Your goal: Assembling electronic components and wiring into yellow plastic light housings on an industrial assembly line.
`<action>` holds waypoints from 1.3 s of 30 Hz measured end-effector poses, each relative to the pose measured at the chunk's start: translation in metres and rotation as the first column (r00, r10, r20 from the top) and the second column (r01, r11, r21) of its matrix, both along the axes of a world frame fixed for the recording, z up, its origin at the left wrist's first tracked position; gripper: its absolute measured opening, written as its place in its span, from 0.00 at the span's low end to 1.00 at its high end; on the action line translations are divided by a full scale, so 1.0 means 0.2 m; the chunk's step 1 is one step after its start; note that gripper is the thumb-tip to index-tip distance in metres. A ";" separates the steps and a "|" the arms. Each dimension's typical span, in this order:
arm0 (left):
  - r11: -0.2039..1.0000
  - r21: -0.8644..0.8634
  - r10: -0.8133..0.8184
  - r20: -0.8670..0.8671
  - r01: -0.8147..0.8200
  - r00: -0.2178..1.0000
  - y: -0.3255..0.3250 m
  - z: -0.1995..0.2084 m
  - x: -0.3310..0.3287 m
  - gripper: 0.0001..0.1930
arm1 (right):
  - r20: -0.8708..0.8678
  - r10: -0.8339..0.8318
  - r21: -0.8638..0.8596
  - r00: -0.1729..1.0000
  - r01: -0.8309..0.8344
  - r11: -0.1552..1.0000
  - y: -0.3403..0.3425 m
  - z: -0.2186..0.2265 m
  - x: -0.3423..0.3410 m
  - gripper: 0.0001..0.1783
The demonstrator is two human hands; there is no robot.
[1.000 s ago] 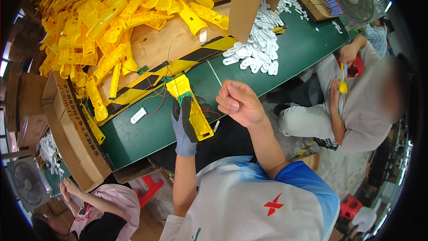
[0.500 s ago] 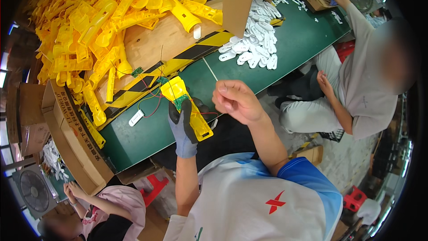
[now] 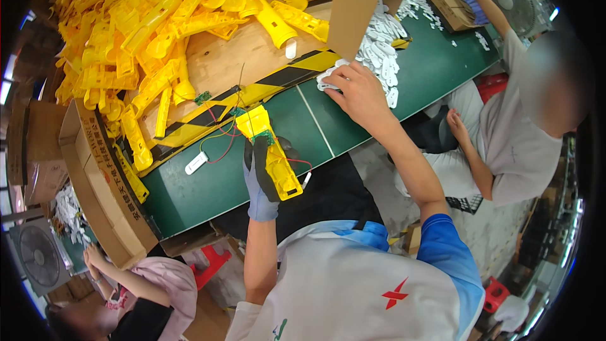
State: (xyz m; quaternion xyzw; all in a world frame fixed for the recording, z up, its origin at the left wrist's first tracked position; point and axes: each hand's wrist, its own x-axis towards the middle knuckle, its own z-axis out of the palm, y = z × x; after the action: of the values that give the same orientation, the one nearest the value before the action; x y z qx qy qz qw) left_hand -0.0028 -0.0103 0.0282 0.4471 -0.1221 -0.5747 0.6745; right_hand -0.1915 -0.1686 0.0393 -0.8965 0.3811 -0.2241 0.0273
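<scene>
"Which way does the yellow case [image 3: 282, 170] point?"

"Wide end up-left, slanting down-right; the left hand [image 3: 260, 175] grips it by the edge of the green table [image 3: 189, 199]; another person [image 3: 530, 167] sits at right."

"And the right hand [image 3: 364, 98]?"

"Stretched out to the white pieces [image 3: 380, 47], fingers bent; I can't tell if they pinch one."

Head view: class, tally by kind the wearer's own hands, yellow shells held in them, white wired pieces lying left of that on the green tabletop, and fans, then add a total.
Left hand and right hand: 2
Held yellow shell: 1
White wired piece: 1
Left fan and right fan: 2
Total: 6
</scene>
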 end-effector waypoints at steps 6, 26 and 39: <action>0.990 -0.129 -0.080 -0.164 0.059 0.983 -0.01 -0.06 0.03 0.17 | -0.048 0.087 -0.094 0.995 -0.092 0.991 0.06 0.00 0.04 0.11; 0.987 -0.152 -0.062 -0.114 0.045 0.991 0.01 -0.07 0.03 0.20 | -0.082 0.058 0.550 0.995 -0.004 0.835 0.02 0.21 0.12 0.11; 0.986 -0.114 0.147 0.249 -0.122 0.957 0.02 -0.10 -0.08 0.18 | 0.360 -0.195 0.718 0.912 -0.138 0.682 0.46 0.20 0.34 0.11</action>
State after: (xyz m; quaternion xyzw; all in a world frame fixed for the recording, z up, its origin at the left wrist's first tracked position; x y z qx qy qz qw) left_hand -0.0194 -0.0061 0.0087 0.4915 -0.2059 -0.4579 0.7116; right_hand -0.1230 -0.0775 0.0797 -0.7367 0.4383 -0.2360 0.4577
